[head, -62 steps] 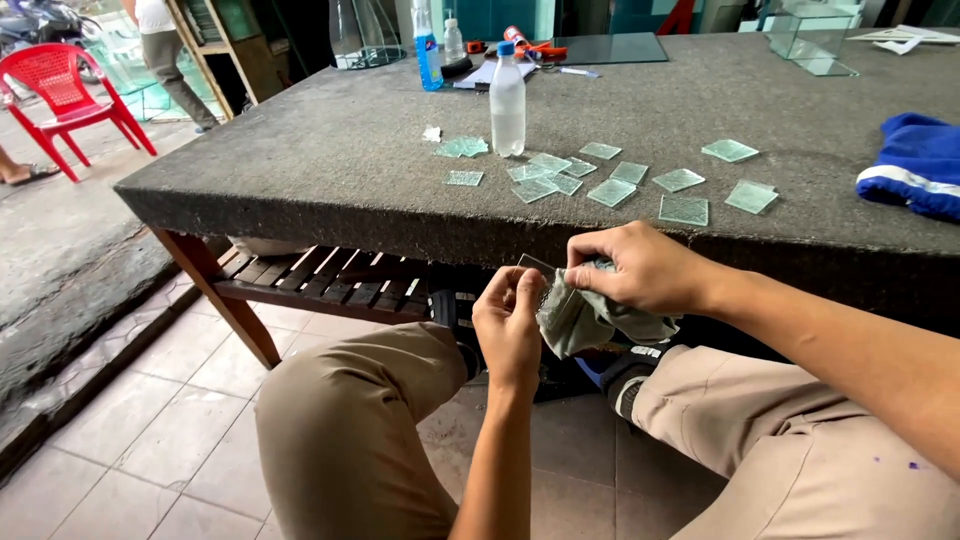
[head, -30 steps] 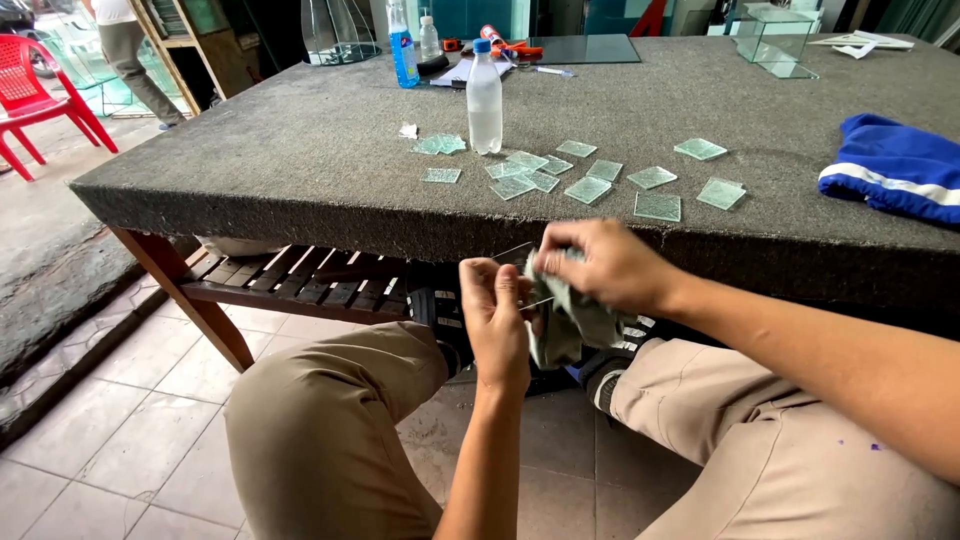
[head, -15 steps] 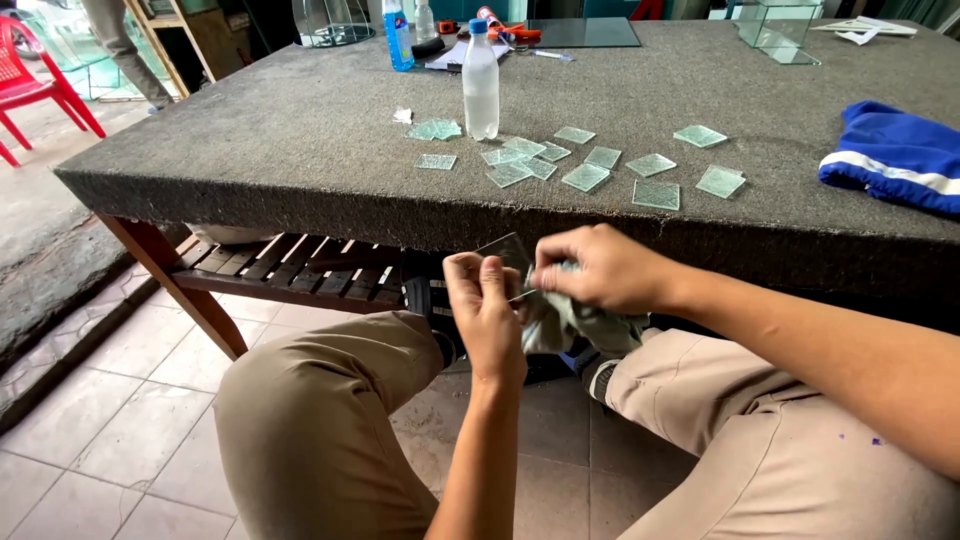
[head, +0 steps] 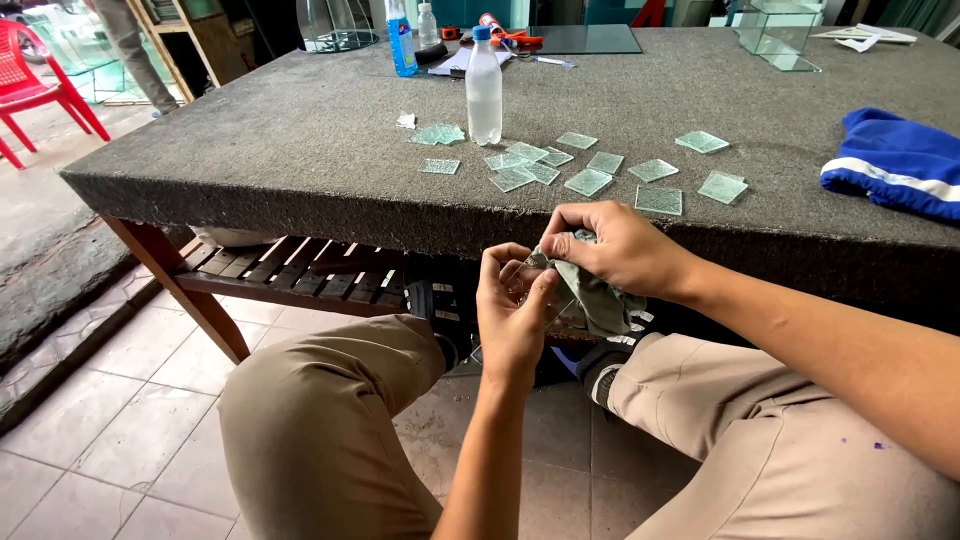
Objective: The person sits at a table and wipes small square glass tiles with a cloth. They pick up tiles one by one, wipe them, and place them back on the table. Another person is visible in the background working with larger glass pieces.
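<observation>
Item, far left: red plastic chair stood on the pavement, well apart from the work. Item: grey felt-covered tabletop on a wooden frame, with a slatted wooden shelf beneath its near edge. Item, far edge of tabletop: blue spray bottle, standing upright. Item: clear plastic water bottle with blue cap, upright, just behind a scatter of small square glass pieces that lay flat across the middle of the tabletop. Item, below the tabletop edge and over the person's knees: left hand, palm toward the camera, fingers curled and pinching a small clear glass piece, which was held upright between thumb and fingertips; its outline was hard to make out against the cloth. Item, touching it on the right: grey-green cloth, bunched, hanging down past both hands. Item: right hand, fingers pressed together on the cloth and pushing it against the glass piece. Item, far right of tabletop: folded blue garment with a white stripe, well apart from the glass squares. Item, far right corner: small clear glass box. Both knees wore khaki trousers; tiled floor below.
</observation>
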